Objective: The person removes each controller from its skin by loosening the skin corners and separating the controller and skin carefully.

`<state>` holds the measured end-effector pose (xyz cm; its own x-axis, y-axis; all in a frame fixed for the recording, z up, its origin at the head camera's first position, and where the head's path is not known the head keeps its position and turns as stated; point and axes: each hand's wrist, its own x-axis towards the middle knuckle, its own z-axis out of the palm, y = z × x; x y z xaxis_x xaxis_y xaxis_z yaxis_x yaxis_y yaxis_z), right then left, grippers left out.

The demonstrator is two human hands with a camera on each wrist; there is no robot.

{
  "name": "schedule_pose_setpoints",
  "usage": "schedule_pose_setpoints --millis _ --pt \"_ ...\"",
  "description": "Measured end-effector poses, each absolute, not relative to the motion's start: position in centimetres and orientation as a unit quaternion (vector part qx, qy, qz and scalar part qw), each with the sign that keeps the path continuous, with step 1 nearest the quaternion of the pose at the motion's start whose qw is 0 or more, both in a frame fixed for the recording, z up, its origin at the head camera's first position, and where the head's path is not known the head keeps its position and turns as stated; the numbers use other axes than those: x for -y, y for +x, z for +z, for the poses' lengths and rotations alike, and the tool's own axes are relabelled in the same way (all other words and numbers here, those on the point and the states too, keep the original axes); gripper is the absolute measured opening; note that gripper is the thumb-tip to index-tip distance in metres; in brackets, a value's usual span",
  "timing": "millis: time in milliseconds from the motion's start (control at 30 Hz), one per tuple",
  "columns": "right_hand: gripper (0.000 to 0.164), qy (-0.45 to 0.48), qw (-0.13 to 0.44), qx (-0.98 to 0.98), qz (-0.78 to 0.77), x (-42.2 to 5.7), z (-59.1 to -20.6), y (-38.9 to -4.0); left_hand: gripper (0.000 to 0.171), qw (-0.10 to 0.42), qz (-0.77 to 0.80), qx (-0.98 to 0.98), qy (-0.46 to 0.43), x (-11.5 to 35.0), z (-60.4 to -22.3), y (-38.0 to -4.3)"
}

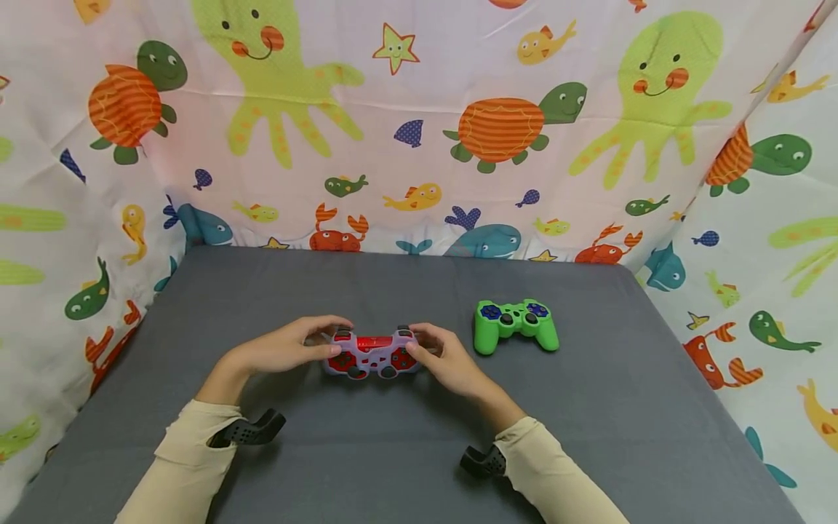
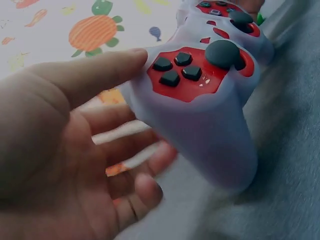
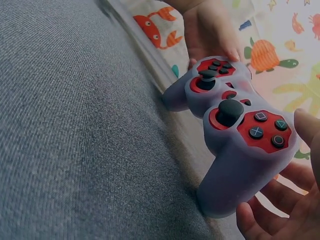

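Your left hand (image 1: 288, 351) pinches the purple controller (image 1: 374, 358) at its nine o'clock end, your right hand (image 1: 452, 362) at three; its long axis runs between them. The green controller (image 1: 516, 318) lies at two o'clock from your right hand, the nearer one.

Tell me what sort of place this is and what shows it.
Probably a small screened-off recording or demonstration area: fabric printed with sea animals surrounds a flat gray surface on three sides, and black devices are worn at the person's wrists. The wider room isn't visible.
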<state>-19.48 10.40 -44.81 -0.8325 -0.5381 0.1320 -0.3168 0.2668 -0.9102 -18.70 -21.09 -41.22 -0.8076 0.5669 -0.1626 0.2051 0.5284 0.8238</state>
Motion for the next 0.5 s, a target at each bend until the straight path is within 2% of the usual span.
schedule_pose_setpoints --millis 100,500 --pt "0.046 -0.287 0.113 -0.783 -0.540 -10.24 -44.87 -19.33 0.054 0.209 0.449 -0.832 0.251 21.06 -41.48 -18.83" --pt "0.042 -0.327 0.164 -0.747 -0.556 -10.38 -44.56 -19.15 0.054 0.285 0.519 -0.763 0.259 20.52 -41.95 -19.10"
